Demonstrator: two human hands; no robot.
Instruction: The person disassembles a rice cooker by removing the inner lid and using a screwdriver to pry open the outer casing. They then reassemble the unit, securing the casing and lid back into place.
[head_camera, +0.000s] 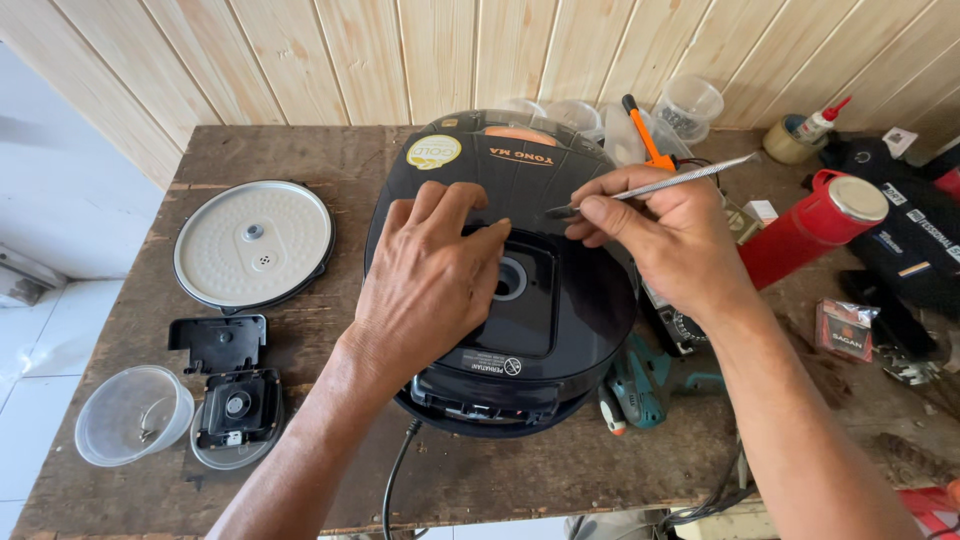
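Black round rice cooker (560, 300), lid stripped: pale round inner plate (252, 243) lies at nine o'clock. Left hand (430, 280) presses flat, grasping nothing; right hand (670, 235) pinches thin metal pick (665, 182). Reassembly outstanding.

A single camera, worn on the person's head, looks steeply down and forward over a wooden table (300, 150), close enough that both forearms enter from the bottom edge and the cooker (560, 320) fills the centre. The view faces a plank wall (400, 50) running along the table's far edge. No second view is there to overlap with it.
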